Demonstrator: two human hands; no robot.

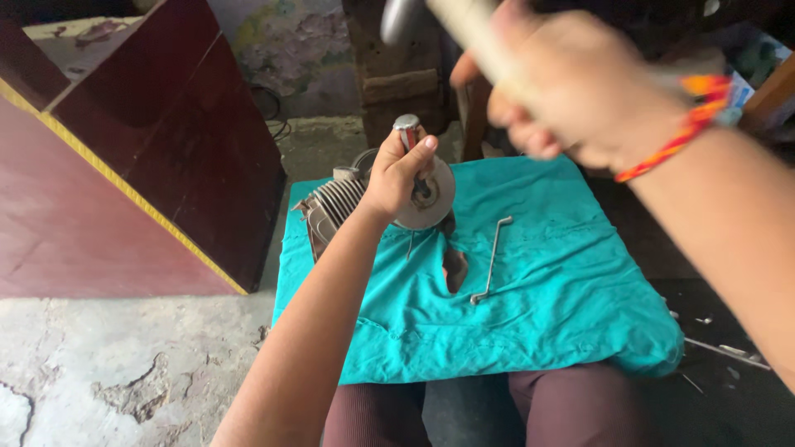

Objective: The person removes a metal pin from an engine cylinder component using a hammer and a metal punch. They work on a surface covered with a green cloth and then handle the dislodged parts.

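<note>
Head view: left hand (399, 170) grips punch (407, 132); right hand (571, 87) raises hammer (447, 21).

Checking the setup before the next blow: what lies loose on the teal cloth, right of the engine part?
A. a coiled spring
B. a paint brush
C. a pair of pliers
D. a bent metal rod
D: a thin bent rod with cranked ends lies alone on the cloth, apart from the finned engine part that the left hand steadies.
</note>
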